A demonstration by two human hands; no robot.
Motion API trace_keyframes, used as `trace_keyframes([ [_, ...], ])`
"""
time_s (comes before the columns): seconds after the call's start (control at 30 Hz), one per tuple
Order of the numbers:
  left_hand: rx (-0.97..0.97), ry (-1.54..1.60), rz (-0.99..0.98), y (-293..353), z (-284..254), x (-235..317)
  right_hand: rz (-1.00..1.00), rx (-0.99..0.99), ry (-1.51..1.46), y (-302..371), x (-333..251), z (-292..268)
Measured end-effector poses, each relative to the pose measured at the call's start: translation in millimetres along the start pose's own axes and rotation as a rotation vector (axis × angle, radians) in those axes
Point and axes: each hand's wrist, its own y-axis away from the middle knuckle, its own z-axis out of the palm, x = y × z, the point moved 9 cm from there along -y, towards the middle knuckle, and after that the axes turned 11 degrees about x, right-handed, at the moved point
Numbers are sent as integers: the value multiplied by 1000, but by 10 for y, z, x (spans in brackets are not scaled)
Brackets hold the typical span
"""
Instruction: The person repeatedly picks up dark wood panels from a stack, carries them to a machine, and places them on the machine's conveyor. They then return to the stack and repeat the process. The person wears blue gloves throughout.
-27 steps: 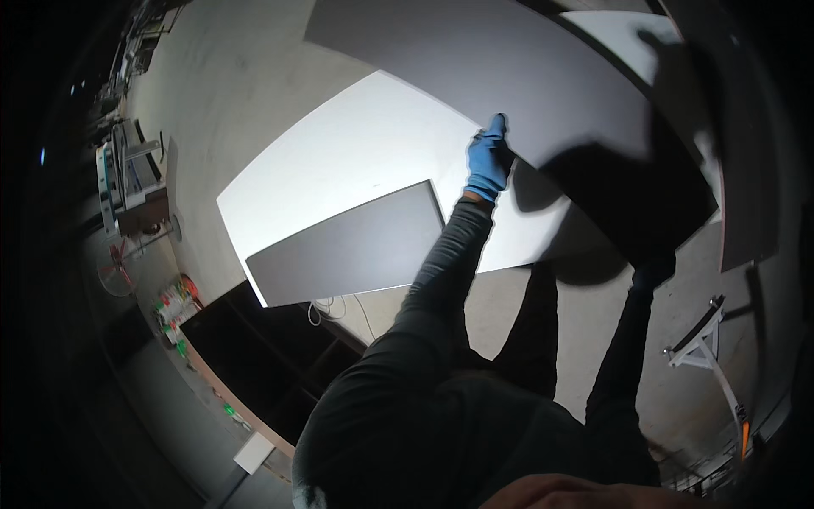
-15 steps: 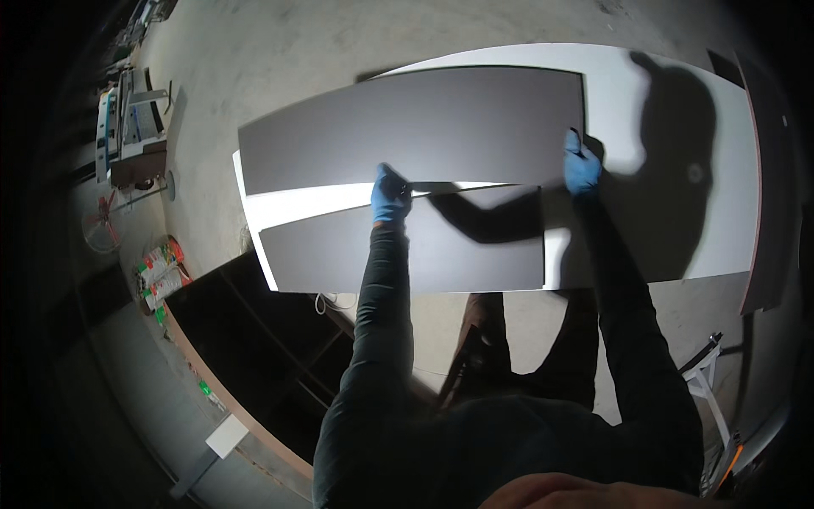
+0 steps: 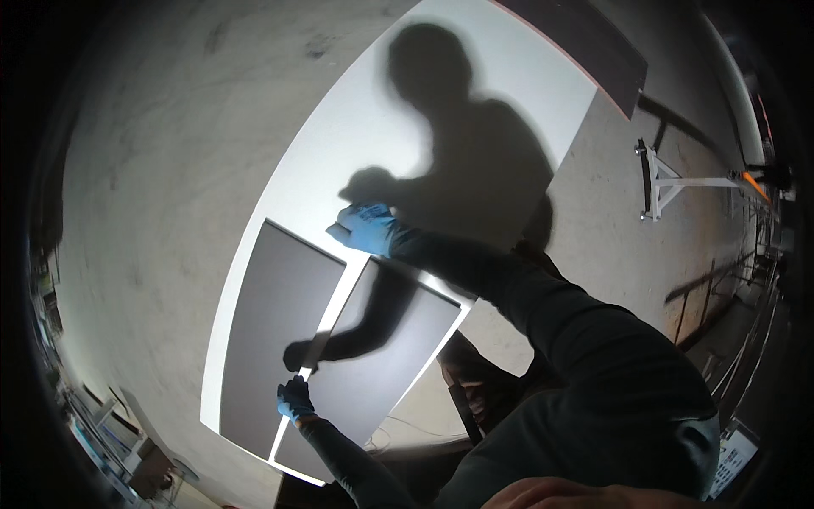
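Observation:
Two grey rectangular panels lie flat side by side on a large white board [image 3: 335, 127], a narrow white strip showing between them. My left hand [image 3: 294, 400], in a blue glove with a dark palm, is at the inner edge of the far grey panel [image 3: 275, 318], its fingers bent around that edge. The near grey panel [image 3: 381, 339] lies beside it, crossed by my arm's shadow. My right hand [image 3: 363, 229], also gloved in blue, is over the white board by the panels' far ends. Its fingers are curled; whether anything is inside them is hidden.
A dark panel [image 3: 585, 47] lies along the white board's far end. To the right, a white metal stand [image 3: 670, 181] is on the concrete floor [image 3: 161, 195]. Equipment [image 3: 102, 437] is at the lower left. My shadow covers much of the board.
My view has turned, so the board now runs diagonally. The far grey panel, earlier gripped by both hands, now lies on the board. My right hand has come off its end.

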Motion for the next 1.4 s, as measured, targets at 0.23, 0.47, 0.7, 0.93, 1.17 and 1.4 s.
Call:
trace_keyframes([
  [0.23,-170,151,-1,2085,3117,713,309,412,219,513,3863,-3785],
  [0.47,-573,80,571,5721,7989,1955,590,358,756,712,7907,-6774],
  [0.7,-85,-640,1063,6984,10899,2315,636,325,1020,290,10239,-7943],
  [0.93,210,-973,1048,6772,11433,1928,697,200,1029,-65,11488,-8085],
  [1.17,-5,-672,1105,6863,11218,2263,634,345,399,274,11541,-7859],
  [1.4,-439,-485,1221,6337,11102,2654,646,234,509,1965,11173,-6885],
])
